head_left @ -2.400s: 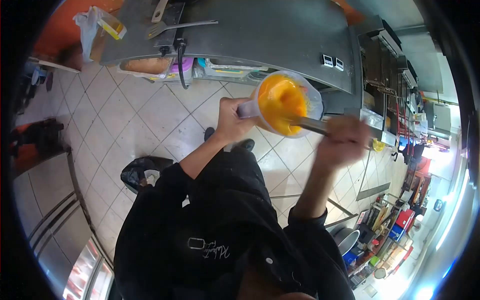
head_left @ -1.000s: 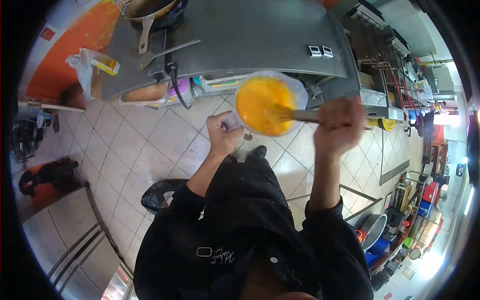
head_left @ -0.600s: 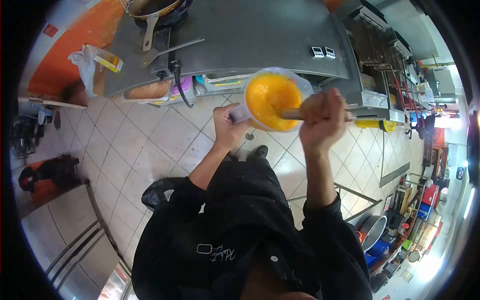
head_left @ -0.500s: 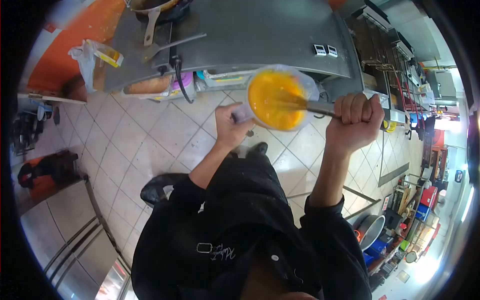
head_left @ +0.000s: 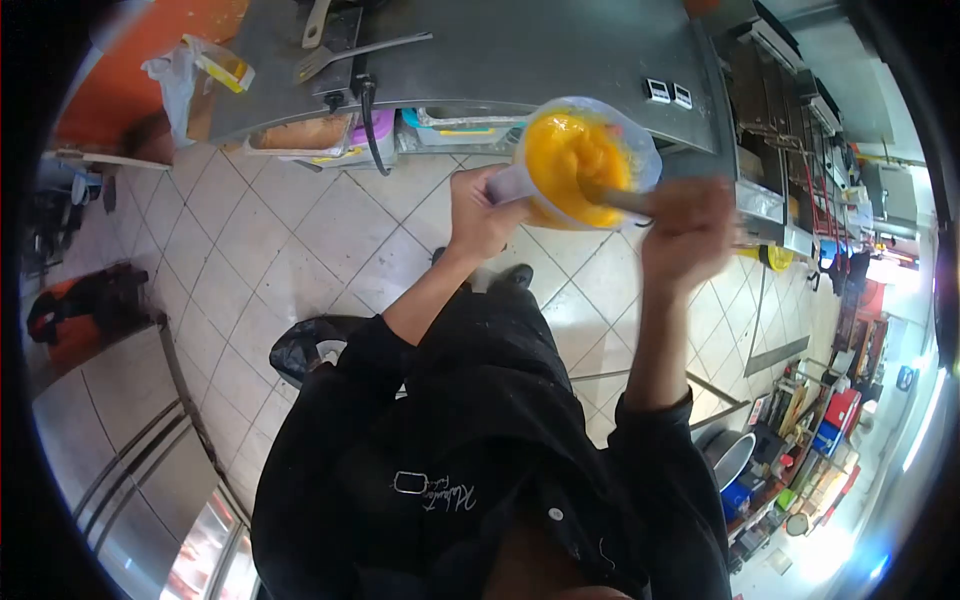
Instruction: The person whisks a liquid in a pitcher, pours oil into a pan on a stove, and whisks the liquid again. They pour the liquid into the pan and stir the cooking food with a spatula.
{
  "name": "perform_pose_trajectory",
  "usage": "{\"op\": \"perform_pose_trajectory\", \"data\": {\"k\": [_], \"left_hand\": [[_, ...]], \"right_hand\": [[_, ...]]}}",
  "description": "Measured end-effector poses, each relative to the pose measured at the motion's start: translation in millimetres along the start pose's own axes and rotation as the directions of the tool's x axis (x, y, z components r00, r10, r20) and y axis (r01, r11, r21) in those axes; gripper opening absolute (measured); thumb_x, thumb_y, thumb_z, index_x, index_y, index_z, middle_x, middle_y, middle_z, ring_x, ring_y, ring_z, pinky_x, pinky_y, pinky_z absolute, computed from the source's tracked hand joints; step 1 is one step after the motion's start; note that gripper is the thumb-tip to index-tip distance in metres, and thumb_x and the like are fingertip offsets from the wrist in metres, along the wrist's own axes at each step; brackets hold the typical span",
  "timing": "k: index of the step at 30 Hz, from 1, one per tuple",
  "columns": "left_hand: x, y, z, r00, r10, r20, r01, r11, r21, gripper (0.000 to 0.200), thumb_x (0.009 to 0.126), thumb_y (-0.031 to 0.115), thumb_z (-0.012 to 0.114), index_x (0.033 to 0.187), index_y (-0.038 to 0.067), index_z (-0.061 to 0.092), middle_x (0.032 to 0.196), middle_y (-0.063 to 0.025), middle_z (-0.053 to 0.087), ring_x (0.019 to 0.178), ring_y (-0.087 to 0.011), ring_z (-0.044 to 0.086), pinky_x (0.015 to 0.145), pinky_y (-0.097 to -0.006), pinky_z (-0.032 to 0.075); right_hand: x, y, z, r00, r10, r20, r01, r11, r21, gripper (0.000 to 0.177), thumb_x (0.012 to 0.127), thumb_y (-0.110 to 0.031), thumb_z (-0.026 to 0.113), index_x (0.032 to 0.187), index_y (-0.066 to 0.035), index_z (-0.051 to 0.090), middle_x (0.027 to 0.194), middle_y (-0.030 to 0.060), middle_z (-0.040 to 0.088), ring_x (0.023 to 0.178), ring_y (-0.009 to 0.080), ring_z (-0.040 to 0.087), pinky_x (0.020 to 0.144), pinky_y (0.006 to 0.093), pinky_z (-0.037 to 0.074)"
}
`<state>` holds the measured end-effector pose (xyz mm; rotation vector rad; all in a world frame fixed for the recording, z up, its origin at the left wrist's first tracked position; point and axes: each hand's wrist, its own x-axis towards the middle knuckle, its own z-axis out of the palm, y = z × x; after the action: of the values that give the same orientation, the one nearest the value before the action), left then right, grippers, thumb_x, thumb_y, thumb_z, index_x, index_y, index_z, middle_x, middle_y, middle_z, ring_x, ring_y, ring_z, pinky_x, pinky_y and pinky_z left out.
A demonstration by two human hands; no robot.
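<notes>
My left hand (head_left: 480, 215) is wrapped around the handle of a translucent plastic jug (head_left: 642, 145), holding it up over the floor, tilted so that its mouth faces me. Inside is a yellow-orange liquid (head_left: 562, 150) that looks like beaten egg. A whisk (head_left: 622, 200) with a metal handle reaches into this liquid; its wires are sunk and blurred. My right hand (head_left: 690, 235), smeared by motion, is closed round the whisk's handle to the right of the jug.
A steel counter (head_left: 520, 50) lies ahead, with a spatula (head_left: 365, 55), two small timers (head_left: 668, 93) and a yellow-and-white packet (head_left: 220, 65) on it. Containers (head_left: 465, 130) sit on a shelf below. Tiled floor (head_left: 300, 240) surrounds my feet. A metal pot (head_left: 735, 458) stands to the right.
The jug and both hands have moved up and slightly right in view. My right hand has shifted with the whisk, and the liquid's surface now shows a swirl.
</notes>
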<state>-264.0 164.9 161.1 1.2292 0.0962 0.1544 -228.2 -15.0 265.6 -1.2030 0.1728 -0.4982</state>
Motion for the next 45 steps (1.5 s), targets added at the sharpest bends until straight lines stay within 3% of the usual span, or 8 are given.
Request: {"op": "perform_pose_trajectory", "data": {"k": [2, 4, 26, 28, 37, 40, 42, 45], "left_hand": [[2, -1, 5, 0.999, 0.025, 0.03, -0.024, 0.999, -0.031, 0.01, 0.065, -0.002, 0.067, 0.076, -0.002, 0.066, 0.063, 0.0031, 0.059, 0.056, -0.003, 0.049, 0.05, -0.0214, 0.036], [4, 6, -2, 0.996, 0.069, 0.053, -0.072, 0.995, 0.062, 0.011, 0.065, -0.002, 0.067, 0.076, -0.002, 0.066, 0.064, 0.0031, 0.059, 0.057, -0.0029, 0.05, 0.051, -0.0214, 0.037], [-4, 4, -8, 0.997, 0.08, 0.015, -0.081, 0.996, 0.047, 0.005, 0.061, -0.002, 0.061, 0.066, -0.001, 0.062, 0.054, 0.0054, 0.051, 0.052, -0.0013, 0.044, 0.046, -0.0225, 0.032], [0, 8, -10, 0.994, 0.105, 0.043, -0.107, 0.993, 0.045, 0.004, 0.061, -0.001, 0.062, 0.066, -0.002, 0.061, 0.055, 0.006, 0.05, 0.052, -0.0017, 0.042, 0.046, -0.0226, 0.031], [3, 15, -15, 0.989, 0.14, 0.049, -0.143, 0.988, 0.059, 0.009, 0.059, -0.002, 0.062, 0.067, 0.0, 0.061, 0.063, 0.0052, 0.053, 0.056, -0.0036, 0.044, 0.052, -0.0226, 0.032], [4, 12, -18, 0.988, 0.156, 0.019, -0.156, 0.988, 0.007, 0.009, 0.061, -0.002, 0.064, 0.07, -0.003, 0.063, 0.059, 0.0056, 0.052, 0.054, -0.0027, 0.044, 0.048, -0.0225, 0.032], [6, 14, -17, 0.984, 0.172, 0.044, -0.174, 0.983, 0.05, 0.008, 0.061, -0.002, 0.065, 0.069, -0.002, 0.063, 0.059, 0.0055, 0.052, 0.053, -0.0028, 0.044, 0.048, -0.0227, 0.032], [9, 6, -18, 0.993, 0.114, 0.043, -0.116, 0.992, 0.055, 0.006, 0.061, 0.0, 0.064, 0.065, -0.001, 0.061, 0.058, 0.0064, 0.049, 0.053, -0.0028, 0.042, 0.048, -0.0229, 0.029]], "right_hand": [[-6, 16, -5, 0.862, -0.452, 0.23, 0.507, 0.781, -0.365, 0.038, 0.094, -0.018, 0.044, 0.059, -0.016, 0.03, 0.049, -0.0031, 0.028, 0.042, 0.0081, 0.027, 0.044, 0.0252, 0.026], [21, -44, -1, 0.925, 0.013, 0.38, -0.156, 0.925, 0.347, 0.037, 0.094, -0.017, 0.046, 0.059, -0.014, 0.035, 0.048, -0.0017, 0.029, 0.041, 0.009, 0.03, 0.044, 0.0251, 0.027], [16, -48, 0, 0.941, -0.002, 0.338, -0.113, 0.94, 0.322, 0.037, 0.098, -0.023, 0.044, 0.062, -0.015, 0.041, 0.05, -0.0027, 0.036, 0.043, 0.0084, 0.032, 0.041, 0.0273, 0.022], [-16, -6, 12, 0.954, -0.089, 0.285, 0.124, 0.987, -0.106, 0.041, 0.098, -0.024, 0.043, 0.059, -0.016, 0.034, 0.05, -0.0042, 0.032, 0.042, 0.0077, 0.03, 0.042, 0.0268, 0.022], [-7, -25, 19, 0.999, 0.045, 0.03, -0.043, 0.997, -0.064, 0.037, 0.096, -0.024, 0.049, 0.061, -0.014, 0.04, 0.05, -0.0033, 0.035, 0.042, 0.0085, 0.028, 0.042, 0.0261, 0.024], [11, -38, 12, 0.934, -0.068, 0.351, -0.076, 0.922, 0.38, 0.037, 0.092, -0.015, 0.055, 0.058, -0.013, 0.042, 0.051, -0.0009, 0.041, 0.043, 0.0075, 0.034, 0.043, 0.0255, 0.024], [-21, -7, 35, 0.954, -0.246, 0.17, 0.28, 0.933, -0.224, 0.044, 0.097, -0.022, 0.044, 0.056, -0.016, 0.03, 0.047, -0.0034, 0.028, 0.043, 0.0084, 0.026, 0.046, 0.026, 0.023], [3, -57, 30, 0.953, 0.019, 0.301, -0.072, 0.984, 0.165, 0.041, 0.096, -0.021, 0.044, 0.057, -0.015, 0.033, 0.047, -0.0035, 0.027, 0.041, 0.0095, 0.025, 0.045, 0.0258, 0.023]]}}
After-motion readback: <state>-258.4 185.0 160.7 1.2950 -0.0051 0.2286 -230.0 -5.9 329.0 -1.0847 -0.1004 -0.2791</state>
